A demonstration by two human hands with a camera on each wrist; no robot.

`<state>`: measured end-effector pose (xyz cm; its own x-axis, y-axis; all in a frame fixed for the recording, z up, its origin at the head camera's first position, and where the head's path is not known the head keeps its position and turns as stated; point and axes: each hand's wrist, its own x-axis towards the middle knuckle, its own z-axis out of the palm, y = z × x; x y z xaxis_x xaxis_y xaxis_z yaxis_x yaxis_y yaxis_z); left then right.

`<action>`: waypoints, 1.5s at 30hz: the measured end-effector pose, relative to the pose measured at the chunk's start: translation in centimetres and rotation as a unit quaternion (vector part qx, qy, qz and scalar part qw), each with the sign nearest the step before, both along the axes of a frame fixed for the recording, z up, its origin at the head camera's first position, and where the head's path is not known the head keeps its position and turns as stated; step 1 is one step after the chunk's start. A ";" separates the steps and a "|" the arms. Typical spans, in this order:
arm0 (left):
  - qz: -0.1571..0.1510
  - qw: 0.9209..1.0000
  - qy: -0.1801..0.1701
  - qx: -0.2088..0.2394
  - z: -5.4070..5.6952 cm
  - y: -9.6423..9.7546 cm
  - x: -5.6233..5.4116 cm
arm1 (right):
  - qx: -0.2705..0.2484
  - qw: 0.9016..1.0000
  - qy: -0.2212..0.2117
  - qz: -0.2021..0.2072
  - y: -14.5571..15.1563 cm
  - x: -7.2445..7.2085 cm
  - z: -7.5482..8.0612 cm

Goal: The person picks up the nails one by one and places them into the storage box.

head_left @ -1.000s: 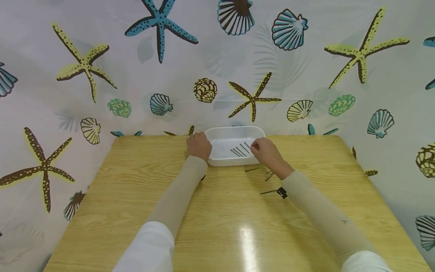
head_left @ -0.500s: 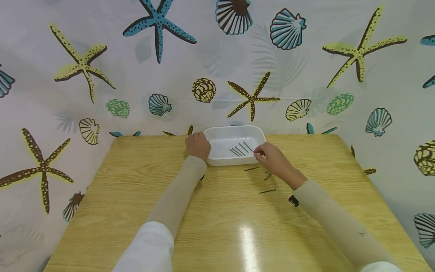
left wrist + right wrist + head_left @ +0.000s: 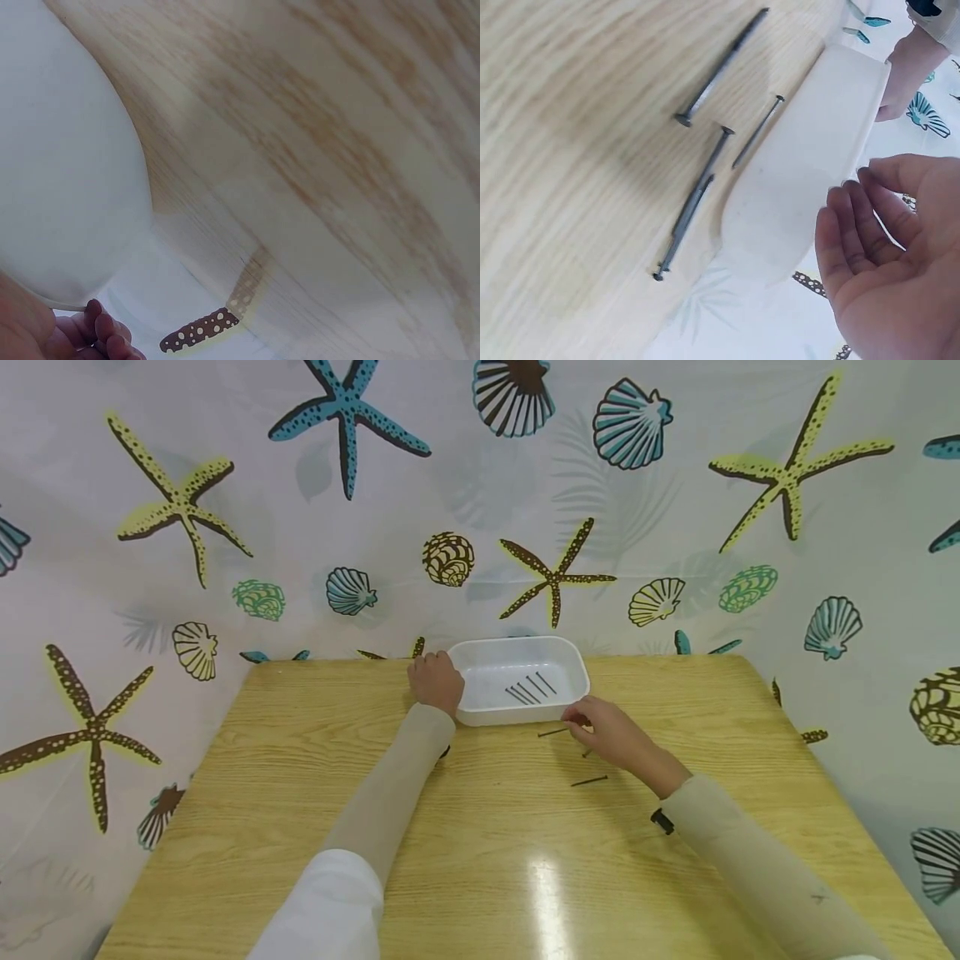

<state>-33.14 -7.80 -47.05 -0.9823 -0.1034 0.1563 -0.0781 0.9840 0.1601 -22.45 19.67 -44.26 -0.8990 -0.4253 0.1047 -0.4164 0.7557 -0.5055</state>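
Observation:
A white oblong plastic tray (image 3: 517,717) stands at the back of the table, with several nails (image 3: 542,683) lying slanted inside. My left hand (image 3: 437,681) holds its left end; in the left wrist view the fingers (image 3: 107,330) curl at the tray's rim. By the front right corner hovers my right hand (image 3: 611,737), fingers loosely bent and nothing between them in the right wrist view. Below it on the table lie two nails (image 3: 690,206) side by side. A single nail (image 3: 759,131) lies along the tray's front wall, another nail (image 3: 589,782) closer to me.
The wooden table (image 3: 300,760) stretches out on both sides and in front of the tray. Behind it hangs a white cloth (image 3: 405,518) printed with starfish and shells, which also covers both sides. A black strap piece (image 3: 663,821) shows at the right wrist.
My right hand has drawn back from above the tray's right end, toward me and down over the loose nails. The nails in the tray stay put. My left hand keeps its place.

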 end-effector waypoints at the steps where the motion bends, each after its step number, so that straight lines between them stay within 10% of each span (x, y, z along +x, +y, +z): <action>1: 0.001 1.000 0.000 0.001 0.0 0.0 0.0 | 0.000 1.000 -0.006 0.007 0.1 0.0 -0.2; 45: 0.001 1.000 -0.019 0.011 0.7 0.1 0.5 | 0.068 0.993 0.061 0.072 -0.7 -1.5 -4.8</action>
<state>-32.62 -7.75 -46.31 -0.9872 -0.1085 0.1166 -0.0866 0.9800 0.1792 -23.99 18.97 -49.02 -0.8121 -0.5662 0.1415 -0.5768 0.7420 -0.3417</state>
